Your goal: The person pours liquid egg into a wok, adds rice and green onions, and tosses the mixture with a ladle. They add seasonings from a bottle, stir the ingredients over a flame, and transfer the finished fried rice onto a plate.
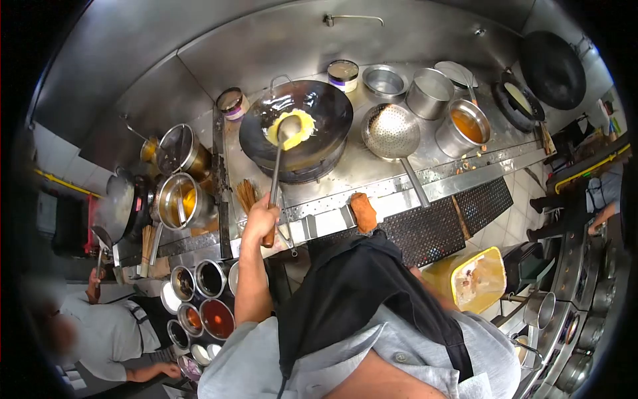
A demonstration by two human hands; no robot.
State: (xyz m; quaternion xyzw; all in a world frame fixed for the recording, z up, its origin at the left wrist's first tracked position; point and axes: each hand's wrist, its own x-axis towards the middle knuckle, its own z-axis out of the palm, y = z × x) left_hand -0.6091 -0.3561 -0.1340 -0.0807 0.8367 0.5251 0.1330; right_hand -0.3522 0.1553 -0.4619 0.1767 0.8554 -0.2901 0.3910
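Observation:
My left hand point(263, 217) is wrapped round the wooden handle of a long ladle point(276, 176). The ladle's bowl rests on a yellow, egg-like mixture point(307, 122) with white edges, inside a large black wok point(335, 130) on the burner. My right forearm point(435, 289) shows only in part beside the black apron; the right hand itself is hidden. A bamboo brush point(246, 195) lies just left of my left hand. Below the wok, an orange-brown cloth point(363, 211) hangs over the counter's front edge.
Right of the wok are a perforated strainer point(391, 133) and a pot of orange liquid point(468, 125). A yellow bin point(458, 292) stands at lower right. Sauce containers point(217, 318) sit at left, near a co-worker point(113, 332) holding a ladle. Another person point(601, 193) is far right.

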